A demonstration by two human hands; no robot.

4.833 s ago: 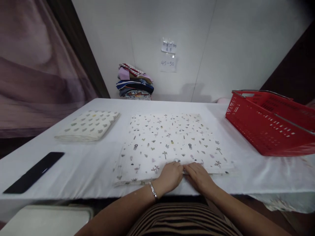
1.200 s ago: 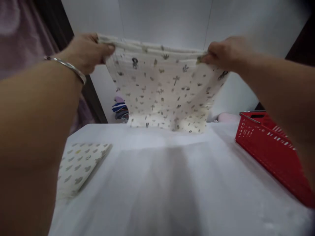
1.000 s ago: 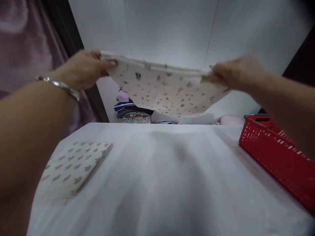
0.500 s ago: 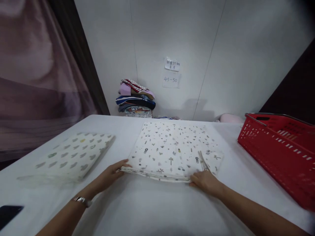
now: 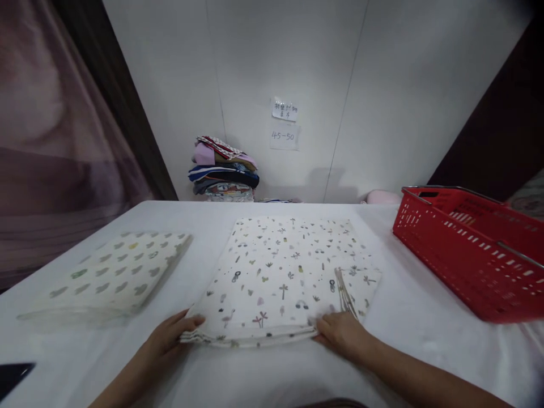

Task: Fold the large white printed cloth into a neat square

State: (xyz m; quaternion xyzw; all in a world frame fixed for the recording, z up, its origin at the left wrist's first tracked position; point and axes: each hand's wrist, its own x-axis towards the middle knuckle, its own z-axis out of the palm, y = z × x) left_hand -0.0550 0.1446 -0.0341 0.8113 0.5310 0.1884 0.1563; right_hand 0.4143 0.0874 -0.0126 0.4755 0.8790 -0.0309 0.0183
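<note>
A white cloth (image 5: 272,272) printed with small palms, flamingos and rainbows lies folded in layers on the table in front of me. My left hand (image 5: 176,333) pinches its near left corner, thumb on top and fingers underneath. Toward the right of the same near edge, my right hand (image 5: 340,334) is closed on the folded layers. Between the two hands the near edge is slightly raised and sags a little. On the right side, a flap of the cloth is turned, with several layered edges showing beside my right hand.
A second folded cloth (image 5: 114,272) with grey cloud-like shapes lies at the left. A red plastic basket (image 5: 450,255) stands on the right. Stacked fabrics (image 5: 225,170) rise behind the white table (image 5: 161,218) near the wall. A dark flat object (image 5: 15,377) lies at the lower left.
Both hands have drawn the near edge of the printed cloth toward me, the left hand also moving left. The camera view has shifted, showing more of the red basket.
</note>
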